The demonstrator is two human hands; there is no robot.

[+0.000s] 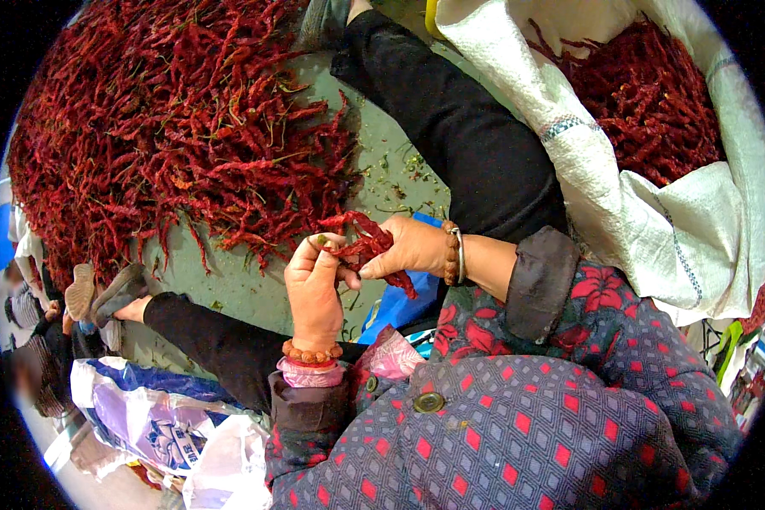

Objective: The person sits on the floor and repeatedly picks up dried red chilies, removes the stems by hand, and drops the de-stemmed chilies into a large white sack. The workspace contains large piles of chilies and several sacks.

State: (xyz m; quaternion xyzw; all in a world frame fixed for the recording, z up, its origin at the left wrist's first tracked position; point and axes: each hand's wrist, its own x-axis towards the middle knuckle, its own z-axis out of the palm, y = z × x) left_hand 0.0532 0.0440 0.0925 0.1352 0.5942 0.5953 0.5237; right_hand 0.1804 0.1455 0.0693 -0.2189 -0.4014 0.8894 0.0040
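Between my two hands are several dried red chili peppers [367,240], wrinkled and dark red. My right hand [415,246] is closed round the bunch, with pepper ends poking out past the fingers. At the stem end of a pepper, my left hand [314,285] pinches with thumb and forefinger; a small greenish bit shows at the fingertips. Just beyond my hands lies a large heap of dried red chili peppers [187,127], many with pale stems.
A white woven sack [561,127], rolled open at right, holds more red peppers [646,102]. My black-trousered legs [459,127] spread on either side. Stem scraps dot the grey-green floor [391,183]. A printed plastic bag [153,416] lies lower left; other people's feet [102,293] are at far left.
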